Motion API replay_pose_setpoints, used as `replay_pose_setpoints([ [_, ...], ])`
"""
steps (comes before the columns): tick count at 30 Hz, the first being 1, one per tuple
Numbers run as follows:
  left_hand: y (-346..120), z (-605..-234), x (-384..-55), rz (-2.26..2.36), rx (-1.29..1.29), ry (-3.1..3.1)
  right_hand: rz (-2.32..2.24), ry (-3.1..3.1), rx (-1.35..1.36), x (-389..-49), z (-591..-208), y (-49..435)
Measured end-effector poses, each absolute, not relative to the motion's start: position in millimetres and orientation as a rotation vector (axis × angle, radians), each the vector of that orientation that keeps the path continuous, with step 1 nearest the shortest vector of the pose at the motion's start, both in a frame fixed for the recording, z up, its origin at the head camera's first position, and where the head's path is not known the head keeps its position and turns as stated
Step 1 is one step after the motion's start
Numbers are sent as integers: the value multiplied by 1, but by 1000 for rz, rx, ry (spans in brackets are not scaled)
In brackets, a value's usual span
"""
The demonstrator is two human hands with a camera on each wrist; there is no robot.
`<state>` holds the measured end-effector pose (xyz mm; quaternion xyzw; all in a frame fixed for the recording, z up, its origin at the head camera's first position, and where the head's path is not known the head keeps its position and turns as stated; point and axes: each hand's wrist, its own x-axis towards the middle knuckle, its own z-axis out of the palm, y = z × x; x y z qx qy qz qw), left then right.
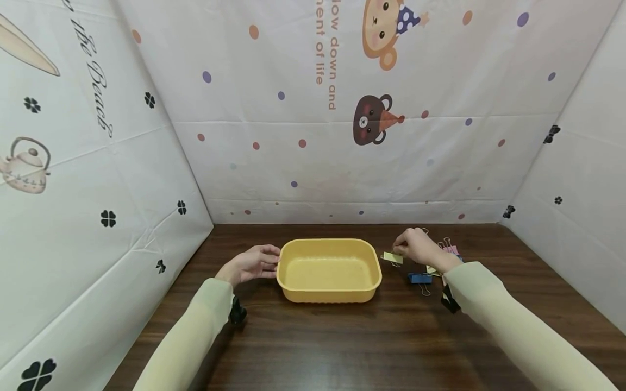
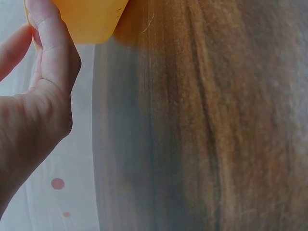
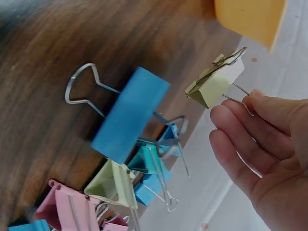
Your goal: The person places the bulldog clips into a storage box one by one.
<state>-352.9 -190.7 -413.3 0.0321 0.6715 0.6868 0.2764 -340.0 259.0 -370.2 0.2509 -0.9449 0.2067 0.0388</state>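
Note:
My left hand (image 1: 254, 263) touches the left side of a yellow plastic basin (image 1: 329, 296), its fingers nearly straight against the outer wall and rim. In the left wrist view, the fingers partly cover the basin's edge (image 2: 91, 24). My right hand (image 1: 415, 247) pinches a pale yellow binder clip (image 3: 216, 82) by a wire handle between thumb and fingertips. This clip is off the table, just right of the basin. Below that hand lies a large blue binder clip (image 3: 131, 114). Beside it are a green clip (image 3: 113, 183), a teal clip (image 3: 147, 159) and a pink clip (image 3: 72, 207).
The clips sit in a loose pile on the dark wooden table (image 1: 313, 347), partly hidden by my right forearm. A printed white sheet (image 1: 303, 163) stands as a wall behind the table, with further white walls at left and right.

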Motion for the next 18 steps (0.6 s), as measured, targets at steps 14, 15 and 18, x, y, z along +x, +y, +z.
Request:
replay_pose_setpoints([
  [14, -191, -413, -353, 1844, 103, 1795, 693, -2908, 712, -341, -347, 256],
  [15, -191, -413, -353, 1841, 103, 1800, 710, -2912, 704, -341, -345, 255],
  [18, -191, -413, -353, 1840, 92, 1807, 750, -2919, 668, -342, -340, 251],
])
